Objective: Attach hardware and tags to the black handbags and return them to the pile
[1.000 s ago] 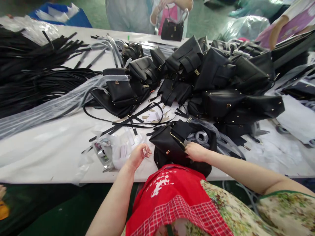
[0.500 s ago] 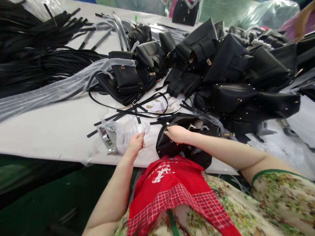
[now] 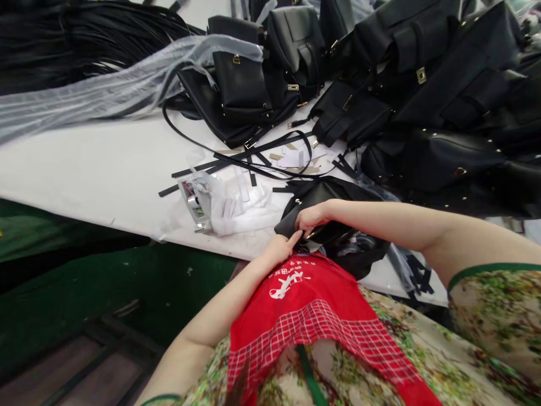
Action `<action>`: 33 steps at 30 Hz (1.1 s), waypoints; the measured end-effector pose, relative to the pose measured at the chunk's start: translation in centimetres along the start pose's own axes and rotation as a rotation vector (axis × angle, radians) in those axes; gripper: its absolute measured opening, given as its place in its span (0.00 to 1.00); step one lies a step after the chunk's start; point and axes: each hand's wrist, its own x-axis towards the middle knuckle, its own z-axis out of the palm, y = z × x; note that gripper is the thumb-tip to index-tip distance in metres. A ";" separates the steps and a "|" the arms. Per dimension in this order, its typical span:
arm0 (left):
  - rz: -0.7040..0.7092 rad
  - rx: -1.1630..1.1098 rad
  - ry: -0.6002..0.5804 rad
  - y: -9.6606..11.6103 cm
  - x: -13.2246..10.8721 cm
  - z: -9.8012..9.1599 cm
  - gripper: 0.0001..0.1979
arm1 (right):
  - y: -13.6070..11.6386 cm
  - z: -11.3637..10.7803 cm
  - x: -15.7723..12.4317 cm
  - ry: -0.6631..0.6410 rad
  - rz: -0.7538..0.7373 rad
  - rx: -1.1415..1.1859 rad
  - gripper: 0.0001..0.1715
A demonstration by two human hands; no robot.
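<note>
Big white table [image 3: 84, 169] fills the left and middle, with a heap of black handbags [image 3: 422, 84] piled across the upper right and loose black straps [image 3: 253, 158] in front of it. Just below center, at the table's near edge, is one black handbag [image 3: 323, 192]. The right hand [image 3: 313, 216] has its fingers curled tight over the flap, and the left hand [image 3: 279, 252] touches its lower edge, can't tell if it's pinching. There's a small clear plastic bag [image 3: 224, 206] just to the left.

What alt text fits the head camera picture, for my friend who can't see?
Two bare hands work at a black handbag on the edge of a white table: the right hand grips its flap, the left hand touches it. Beside it lies a clear plastic packet; loose black straps and a pile of black handbags lie behind.
</note>
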 end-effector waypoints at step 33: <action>-0.192 0.082 0.323 -0.6 0.0 -3.8 0.17 | 2.2 2.6 6.3 0.380 -0.418 0.304 0.20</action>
